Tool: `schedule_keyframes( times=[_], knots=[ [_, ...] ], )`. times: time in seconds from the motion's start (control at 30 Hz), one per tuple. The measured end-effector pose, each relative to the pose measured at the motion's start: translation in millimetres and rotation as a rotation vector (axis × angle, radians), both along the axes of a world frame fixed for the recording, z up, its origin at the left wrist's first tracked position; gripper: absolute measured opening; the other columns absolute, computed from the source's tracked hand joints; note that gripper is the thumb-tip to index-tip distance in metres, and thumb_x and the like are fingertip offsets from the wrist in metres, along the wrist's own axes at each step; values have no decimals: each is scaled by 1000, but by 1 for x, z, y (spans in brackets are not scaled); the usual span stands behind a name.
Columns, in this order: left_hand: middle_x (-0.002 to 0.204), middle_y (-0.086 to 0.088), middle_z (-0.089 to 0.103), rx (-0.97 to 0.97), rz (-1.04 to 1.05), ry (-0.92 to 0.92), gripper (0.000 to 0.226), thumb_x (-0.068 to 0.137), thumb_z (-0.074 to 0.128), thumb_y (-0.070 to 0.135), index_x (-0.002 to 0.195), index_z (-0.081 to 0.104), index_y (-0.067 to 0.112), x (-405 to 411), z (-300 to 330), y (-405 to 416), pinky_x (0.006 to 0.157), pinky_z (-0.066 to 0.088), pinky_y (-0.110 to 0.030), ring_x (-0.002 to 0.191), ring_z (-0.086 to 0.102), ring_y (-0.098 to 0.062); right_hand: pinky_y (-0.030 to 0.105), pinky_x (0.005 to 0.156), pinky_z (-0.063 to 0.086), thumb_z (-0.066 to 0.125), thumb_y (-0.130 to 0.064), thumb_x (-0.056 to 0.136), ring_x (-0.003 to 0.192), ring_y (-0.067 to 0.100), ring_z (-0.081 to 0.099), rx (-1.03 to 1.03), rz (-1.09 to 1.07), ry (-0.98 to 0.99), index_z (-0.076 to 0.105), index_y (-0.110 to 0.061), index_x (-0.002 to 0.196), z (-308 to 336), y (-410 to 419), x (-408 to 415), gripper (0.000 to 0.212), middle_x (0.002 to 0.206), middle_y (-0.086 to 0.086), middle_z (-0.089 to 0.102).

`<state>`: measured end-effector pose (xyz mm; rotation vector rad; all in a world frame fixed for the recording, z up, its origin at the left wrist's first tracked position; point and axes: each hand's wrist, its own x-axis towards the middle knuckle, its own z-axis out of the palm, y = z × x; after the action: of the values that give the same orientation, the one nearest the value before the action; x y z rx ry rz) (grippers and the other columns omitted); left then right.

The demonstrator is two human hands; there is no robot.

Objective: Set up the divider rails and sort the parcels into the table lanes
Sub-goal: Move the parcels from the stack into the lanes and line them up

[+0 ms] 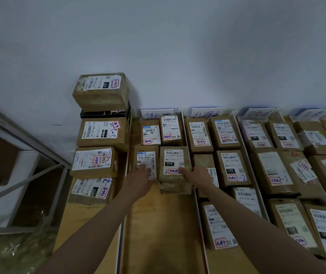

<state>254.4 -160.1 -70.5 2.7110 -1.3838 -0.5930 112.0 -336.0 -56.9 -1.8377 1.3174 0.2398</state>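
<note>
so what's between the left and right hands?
Head view: the 010-labelled parcel sits between the left hand and right hand, both resting against it.

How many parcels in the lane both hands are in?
4. Far left and far right by the back label; near left under the left hand; near right, touched by the right hand. More may be underneath.
</note>
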Motion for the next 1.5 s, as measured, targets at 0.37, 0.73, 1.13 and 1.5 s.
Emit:
schedule_keyframes(
  times=[0.37, 0.73, 1.13, 1.5],
  knots=[
    [156, -5, 32, 3, -7, -4, 55, 98, 51, 36, 147, 38, 16, 2, -3, 1, 111, 36, -38, 139, 38, -24, 43, 85, 56, 75, -40, 83, 97, 24, 66, -78, -1, 81, 50, -14, 116, -3, 0, 18, 49, 110, 5, 65],
    [149, -2, 40, -5, -21, -2, 47, 98, 51, 33, 141, 45, 17, 1, 0, -2, 106, 43, -36, 133, 45, -21, 38, 87, 53, 67, -25, 91, 110, 26, 60, -233, 103, 73, 38, -7, 134, -9, 9, 12, 55, 128, 11, 51],
    [159, -4, 31, -27, 24, -64, 54, 101, 44, 38, 151, 36, 18, -18, 53, 4, 110, 38, -40, 139, 39, -26, 42, 101, 45, 55, -31, 95, 126, 27, 46, -518, 262, -36, 45, -14, 131, 59, 4, -24, 41, 135, 7, 49],
    [132, -5, 57, -135, 282, -131, 35, 97, 43, 36, 125, 55, 20, -22, 97, 108, 96, 46, -41, 116, 57, -27, 44, 107, 36, 52, -31, 97, 134, 30, 38, -582, 417, -122, 38, -13, 144, 75, 74, -9, 52, 146, 11, 41]
  ],
)
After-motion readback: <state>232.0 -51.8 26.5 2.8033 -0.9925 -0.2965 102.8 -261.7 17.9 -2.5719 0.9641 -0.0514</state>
